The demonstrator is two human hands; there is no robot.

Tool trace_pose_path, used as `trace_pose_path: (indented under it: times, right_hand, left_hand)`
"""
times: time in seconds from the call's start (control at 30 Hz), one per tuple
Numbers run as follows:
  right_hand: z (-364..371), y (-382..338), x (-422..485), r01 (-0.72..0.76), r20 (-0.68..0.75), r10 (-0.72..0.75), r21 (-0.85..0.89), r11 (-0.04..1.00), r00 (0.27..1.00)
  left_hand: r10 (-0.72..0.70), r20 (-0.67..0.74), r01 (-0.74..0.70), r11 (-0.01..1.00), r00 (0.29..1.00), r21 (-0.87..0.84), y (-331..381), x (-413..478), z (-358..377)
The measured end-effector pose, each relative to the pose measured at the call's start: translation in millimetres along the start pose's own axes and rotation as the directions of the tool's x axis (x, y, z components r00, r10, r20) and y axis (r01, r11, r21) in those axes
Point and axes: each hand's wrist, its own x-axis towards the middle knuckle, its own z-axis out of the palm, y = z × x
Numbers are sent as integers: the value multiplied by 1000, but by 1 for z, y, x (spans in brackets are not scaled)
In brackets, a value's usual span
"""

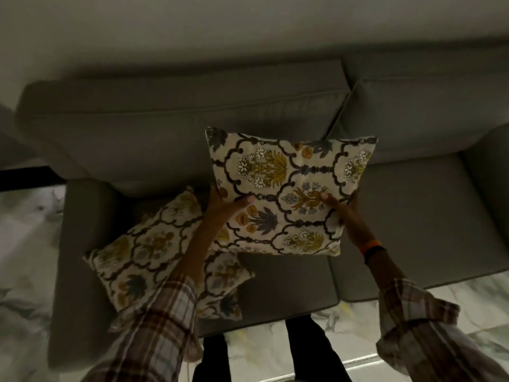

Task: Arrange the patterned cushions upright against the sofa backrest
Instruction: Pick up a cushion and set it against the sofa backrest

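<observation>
A cream cushion with a dark lattice and yellow flowers (286, 175) hangs in the air over the grey sofa seat, its top edge near the backrest (176, 125). My left hand (224, 206) grips its left lower side and my right hand (340, 210) grips its right lower side. A second cushion of the same pattern (140, 252) lies flat on the left seat beside the armrest, partly under my left forearm. A third patterned cushion (224, 288) lies beneath it near the seat's front edge.
The sofa's left armrest (80, 244) stands close to the flat cushions. A second seat section (418, 216) runs to the right. Pale marbled floor (24, 244) surrounds the sofa, and my dark-trousered legs (303, 354) stand at its front edge.
</observation>
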Motion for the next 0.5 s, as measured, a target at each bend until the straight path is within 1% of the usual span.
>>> trace_pose_path:
  times: [0.1,0.2,0.3,0.4,0.5]
  right_hand:
    - [-50,9,64,64,14,-63,-93,994,998]
    - [-90,28,121,108,31,-105,-115,988,994]
    - [-117,53,170,132,65,-123,-150,980,990]
    - [-133,77,205,201,175,-166,-211,957,971]
    - [-141,95,222,221,214,-172,-236,946,962]
  left_hand:
    - [70,-21,-70,997,997,19,0,31,68]
    - [116,-6,-115,990,993,87,-7,69,125]
    - [136,6,-135,978,991,160,-21,102,165]
    - [135,13,-135,982,991,130,-40,124,192]
    - [104,0,-103,990,995,96,-49,133,205]
